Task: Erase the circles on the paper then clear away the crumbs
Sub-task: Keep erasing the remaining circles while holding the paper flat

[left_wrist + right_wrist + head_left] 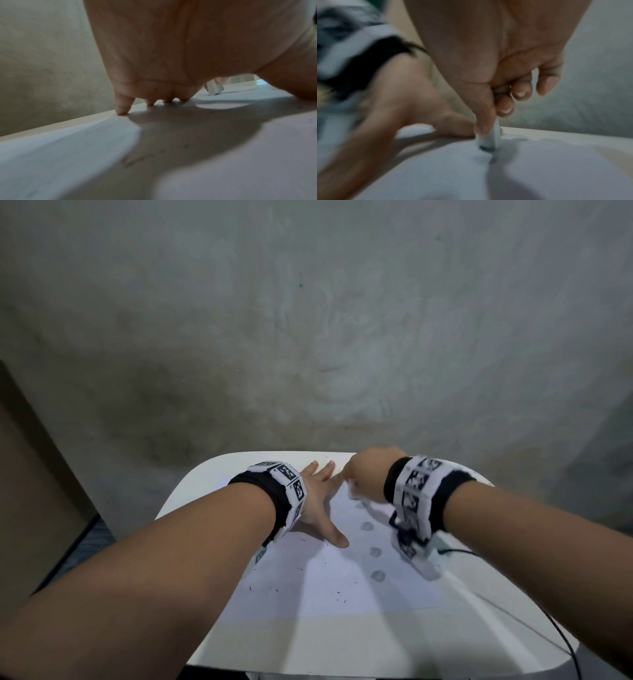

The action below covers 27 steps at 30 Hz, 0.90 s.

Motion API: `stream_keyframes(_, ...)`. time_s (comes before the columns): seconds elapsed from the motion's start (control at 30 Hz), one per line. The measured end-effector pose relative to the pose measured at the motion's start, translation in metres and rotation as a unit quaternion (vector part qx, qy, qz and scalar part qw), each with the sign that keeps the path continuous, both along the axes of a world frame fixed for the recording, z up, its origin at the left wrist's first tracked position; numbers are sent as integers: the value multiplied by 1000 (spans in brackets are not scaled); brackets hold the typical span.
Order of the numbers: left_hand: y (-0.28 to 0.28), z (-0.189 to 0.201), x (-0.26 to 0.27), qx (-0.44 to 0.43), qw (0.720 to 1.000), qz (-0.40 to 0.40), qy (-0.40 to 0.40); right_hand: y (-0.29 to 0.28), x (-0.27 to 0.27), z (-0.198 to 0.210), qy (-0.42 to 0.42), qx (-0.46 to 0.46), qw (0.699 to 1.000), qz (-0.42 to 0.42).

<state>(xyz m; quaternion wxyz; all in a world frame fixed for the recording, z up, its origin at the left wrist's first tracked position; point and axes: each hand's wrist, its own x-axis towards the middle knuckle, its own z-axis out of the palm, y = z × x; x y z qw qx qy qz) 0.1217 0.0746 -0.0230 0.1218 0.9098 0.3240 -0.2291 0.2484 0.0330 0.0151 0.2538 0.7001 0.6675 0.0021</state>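
Nearest the wearer, scattered over the near half of the sheet of paper (329, 583): dark eraser crumbs (337, 594), thin slivers, too many and too small to count, none cleared as yet. Further in, three smudged grey circles (376, 551) in plain sight, strung in one row running from the near right up and away toward the far left. A possible fourth at the top of that row, blurred under the moving hand — cannot tell.

Beyond those, the left hand (317, 503): spread flat, fingers straight, thumb splayed toward the row, fingertips (122, 111) pressed down near the sheet's far edge, pinning the paper to the white table (342, 642). Holding nothing.

Just beside it on the right, the right hand (368, 474): fingers curled, pinching a white eraser (489, 140) between thumb and fingers, eraser upright with its grimy end touching the paper. Blurred in head and wrist views alike — likely mid-rub.

The deciding relation: remaining circles lying nearer the wearer than the eraser, below and slightly right of the right hand, so the row's long axis leading back toward the body. Right hand plainly the nearer one to that row; left hand well placed to go on bracing the sheet.

One sheet, one eraser, one thin black cable (455, 551) trailing off the table's right side.
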Motion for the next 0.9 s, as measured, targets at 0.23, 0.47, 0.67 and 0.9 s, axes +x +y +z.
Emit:
stream_keyframes(0.23, -1, 1, 1, 0, 1000, -4, 7, 3, -4, 2, 11, -14, 1000, 4)
stream_keyframes(0.47, 2, -3, 2, 1, 1000, 0, 0, -4, -14, -6, 4, -37, 999, 11)
stream_keyframes(0.67, 1, -2, 2, -1, 1000, 3, -3, -14, -13, -7, -20, -3, 999, 32)
stream_keyframes(0.9, 1, -4, 1, 6, 1000, 1, -5, -22, -10, -3, -11, 19, 1000, 13)
